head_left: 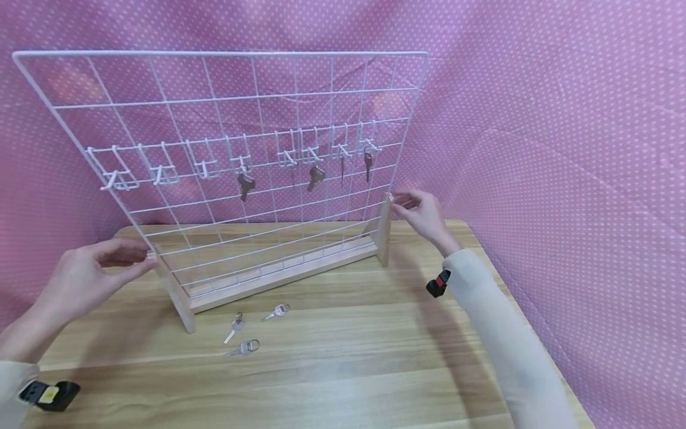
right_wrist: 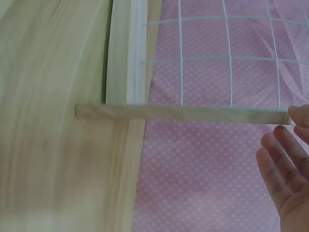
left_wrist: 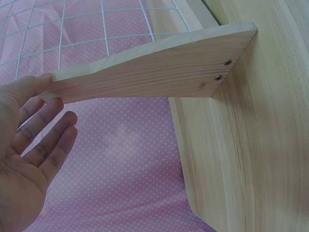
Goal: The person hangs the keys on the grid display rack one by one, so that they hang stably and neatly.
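A white wire grid rack (head_left: 225, 54) stands on a wooden base with two side panels. My left hand (head_left: 86, 277) pinches the upper end of the left wooden panel (left_wrist: 145, 67) between thumb and fingers, its other fingers spread loosely below in the left wrist view. On the far side, the right hand (head_left: 423, 215) grips the top of the right panel (right_wrist: 183, 113) in the same way. Keys hang from several hooks on the grid, among them a brass-toned key (head_left: 246, 186) and a dark key (head_left: 368, 167). The leftmost hooks (head_left: 119, 179) carry nothing.
Three silver keys with small rings lie on the wooden table (head_left: 348, 357) before the rack: one key (head_left: 276, 311) nearest the base, another key (head_left: 234, 327) left of it, and a third key (head_left: 244, 347) closer to me. Pink dotted cloth (head_left: 563, 149) hangs behind and to the right.
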{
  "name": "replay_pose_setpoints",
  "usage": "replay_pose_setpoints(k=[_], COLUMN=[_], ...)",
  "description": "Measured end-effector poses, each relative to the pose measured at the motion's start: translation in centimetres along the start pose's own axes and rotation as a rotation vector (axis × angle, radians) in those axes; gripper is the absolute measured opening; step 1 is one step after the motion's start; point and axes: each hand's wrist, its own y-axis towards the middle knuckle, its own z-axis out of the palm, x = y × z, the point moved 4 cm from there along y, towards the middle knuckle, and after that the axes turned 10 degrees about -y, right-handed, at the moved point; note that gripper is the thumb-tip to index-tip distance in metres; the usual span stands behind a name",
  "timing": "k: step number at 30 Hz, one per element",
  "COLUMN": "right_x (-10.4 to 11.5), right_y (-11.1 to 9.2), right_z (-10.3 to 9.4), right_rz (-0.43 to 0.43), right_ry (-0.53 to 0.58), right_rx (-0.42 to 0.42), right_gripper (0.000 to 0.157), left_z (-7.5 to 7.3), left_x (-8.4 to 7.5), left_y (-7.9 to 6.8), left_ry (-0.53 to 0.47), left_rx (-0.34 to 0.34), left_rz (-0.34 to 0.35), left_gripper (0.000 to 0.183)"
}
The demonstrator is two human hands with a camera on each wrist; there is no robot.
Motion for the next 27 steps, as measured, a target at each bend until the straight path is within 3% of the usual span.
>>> replay_pose_setpoints(k=[10, 19, 23, 27], right_x=[1.9, 2.8, 2.8, 2.8], right_y=[1.8, 2.6, 2.6, 2.6], right_z=[-1.5, -2.0, -2.0, -2.0], right_rz=[-0.063, -0.027, -0.009, -0.005], right_ry=[-0.214, -0.252, -0.262, -0.276], right_rx=[0.164, 0.257, 0.279, 0.284], right_gripper=[0.026, 0.023, 0.024, 0.023], left_z=[0.1, 0.5, 0.7, 0.8], left_x=[0.0, -0.4, -1.1, -2.4], left_y=[0.1, 0.1, -0.3, -1.0], left_ry=[0.017, -0.002, -0.013, -0.031], left_rx=[0.000, -0.025, -0.065, -0.176], left_rz=[0.003, 0.015, 0.049, 0.088], left_gripper=[0.027, 0.026, 0.025, 0.024])
